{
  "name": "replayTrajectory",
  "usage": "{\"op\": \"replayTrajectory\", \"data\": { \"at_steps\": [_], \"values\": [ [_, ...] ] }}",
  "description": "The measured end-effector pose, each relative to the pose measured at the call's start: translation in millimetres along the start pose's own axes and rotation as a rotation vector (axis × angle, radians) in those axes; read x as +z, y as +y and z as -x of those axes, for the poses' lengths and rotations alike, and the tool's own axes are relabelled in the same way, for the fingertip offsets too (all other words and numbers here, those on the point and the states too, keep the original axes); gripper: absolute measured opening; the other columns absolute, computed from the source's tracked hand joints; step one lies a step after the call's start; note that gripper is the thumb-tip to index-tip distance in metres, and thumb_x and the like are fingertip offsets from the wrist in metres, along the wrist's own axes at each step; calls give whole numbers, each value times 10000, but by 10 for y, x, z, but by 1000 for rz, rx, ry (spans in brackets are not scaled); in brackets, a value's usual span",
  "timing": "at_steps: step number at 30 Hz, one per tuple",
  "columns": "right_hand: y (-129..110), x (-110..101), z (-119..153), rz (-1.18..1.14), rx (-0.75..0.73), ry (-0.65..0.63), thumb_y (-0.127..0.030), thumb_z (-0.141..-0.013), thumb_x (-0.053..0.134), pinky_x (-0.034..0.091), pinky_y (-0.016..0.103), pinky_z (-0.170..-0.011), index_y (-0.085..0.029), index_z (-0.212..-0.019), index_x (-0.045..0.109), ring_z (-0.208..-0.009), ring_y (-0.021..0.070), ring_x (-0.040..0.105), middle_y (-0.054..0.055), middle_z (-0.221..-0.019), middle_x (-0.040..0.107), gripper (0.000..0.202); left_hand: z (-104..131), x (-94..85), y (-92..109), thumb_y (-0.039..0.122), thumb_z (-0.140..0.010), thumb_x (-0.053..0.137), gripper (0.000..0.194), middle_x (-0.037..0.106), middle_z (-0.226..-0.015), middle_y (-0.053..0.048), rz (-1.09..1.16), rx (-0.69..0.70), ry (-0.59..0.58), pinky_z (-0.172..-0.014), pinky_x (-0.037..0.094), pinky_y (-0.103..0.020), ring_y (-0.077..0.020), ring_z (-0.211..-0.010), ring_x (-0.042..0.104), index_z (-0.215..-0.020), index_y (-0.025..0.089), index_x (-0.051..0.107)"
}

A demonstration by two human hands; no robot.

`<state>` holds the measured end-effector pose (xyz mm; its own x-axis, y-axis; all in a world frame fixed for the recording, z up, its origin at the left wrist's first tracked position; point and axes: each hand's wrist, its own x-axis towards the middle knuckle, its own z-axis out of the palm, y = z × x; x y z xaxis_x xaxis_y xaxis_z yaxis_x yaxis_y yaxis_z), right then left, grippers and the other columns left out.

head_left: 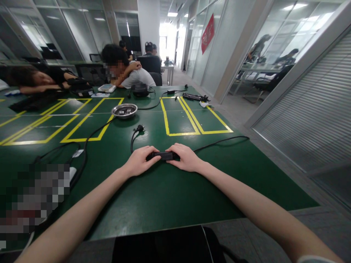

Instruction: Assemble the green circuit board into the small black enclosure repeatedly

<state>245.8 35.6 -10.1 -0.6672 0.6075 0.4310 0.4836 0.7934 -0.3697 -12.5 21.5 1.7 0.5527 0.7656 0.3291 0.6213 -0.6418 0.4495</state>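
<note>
Both hands grip a black power adapter (165, 156), one at each end, low over the green table (153, 197). My left hand (141, 160) closes its thumb and fingers round the left end. At the right end, my right hand (184, 157) pinches it in the same way; the ends themselves are partly hidden by the fingers. From the left side a black cord runs up to a black plug (139, 128) lying on the table. Another thin black cable (222, 141) leads off to the right from behind my right hand.
A metal bowl (124, 111) with small metal parts stands ahead. Black cables and a tripod-like object (195, 97) lie farther back. Yellow tape (183, 134) marks rectangles. People (138, 75) sit at the far side. A blurred-out patch covers the lower left.
</note>
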Motion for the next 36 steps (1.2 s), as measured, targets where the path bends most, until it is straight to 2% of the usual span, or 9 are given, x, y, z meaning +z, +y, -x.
{"op": "replayTrajectory", "data": {
  "at_steps": [6, 14, 17, 20, 22, 25, 27, 31, 36],
  "values": [
    [13, -26, 29, 104, -18, -10, -359, -962, 694, 512, 338, -789, -172, -1123, 698, -845, 222, 667, 89, -935, 736, 246, 3, 12, 49, 494, -1005, 579, 396, 740, -903, -74, -197, 162, 19, -783, 529, -337, -224, -807, 684, -1229, 193, 705],
    [-23, -40, 44, 50, -88, 39, -403, -972, 680, 581, 347, -814, -195, -1177, 710, -911, 230, 728, 94, -1027, 785, 293, 5, -1, 114, 510, -1030, 513, 433, 732, -896, -91, -212, 166, -22, -782, 506, -339, -229, -801, 665, -1179, 164, 726],
    [-15, -40, 59, 76, -199, 67, -362, -1020, 606, 596, 353, -819, -201, -1200, 711, -921, 223, 730, 99, -1100, 792, 264, -9, -34, 172, 528, -1020, 480, 455, 756, -945, -86, -58, 49, -62, -783, 499, -329, -227, -823, 671, -1126, 174, 746],
    [5, -38, 79, 173, -308, 99, -308, -1053, 524, 605, 376, -864, -195, -1268, 691, -990, 227, 723, 116, -1254, 760, 295, -31, -88, 226, 530, -1036, 382, 534, 741, -834, -53, 92, -152, -138, -702, 462, -298, -203, -735, 639, -934, 168, 762],
    [12, -35, 88, 216, -321, 105, -284, -1059, 496, 607, 377, -877, -198, -1296, 679, -1003, 221, 724, 116, -1293, 744, 312, -42, -120, 238, 587, -1007, 422, 555, 706, -746, -31, 198, -242, -208, -650, 432, -283, -188, -679, 606, -868, 160, 748],
    [6, -40, 88, 214, -283, 94, -251, -1036, 515, 607, 365, -873, -207, -1315, 668, -1018, 217, 732, 114, -1292, 739, 321, -41, -127, 211, 649, -927, 554, 542, 689, -743, -20, 382, -312, -262, -643, 439, -273, -188, -693, 611, -931, 144, 749],
    [2, -53, 82, 160, -240, 60, -239, -994, 575, 603, 354, -860, -202, -1340, 653, -1049, 227, 731, 118, -1275, 739, 356, -32, -98, 180, 640, -876, 638, 524, 694, -797, -22, 407, -318, -197, -645, 448, -275, -189, -715, 609, -1011, 146, 743],
    [31, -72, 78, -20, -92, -34, -362, -887, 754, 590, 359, -856, -192, -1372, 636, -996, 240, 721, 108, -1163, 754, 527, -12, -30, 149, 554, -889, 687, 383, 676, -884, -28, 182, -157, -39, -729, 487, -300, -201, -803, 621, -994, 187, 704],
    [61, -46, 79, -100, 28, -26, -373, -944, 715, 557, 322, -791, -175, -1120, 748, -838, 203, 702, 73, -959, 754, 267, 18, -5, 166, 492, -938, 672, 293, 668, -927, -33, -45, -16, -1, -780, 516, -328, -216, -849, 634, -1025, 212, 656]
  ]
}}
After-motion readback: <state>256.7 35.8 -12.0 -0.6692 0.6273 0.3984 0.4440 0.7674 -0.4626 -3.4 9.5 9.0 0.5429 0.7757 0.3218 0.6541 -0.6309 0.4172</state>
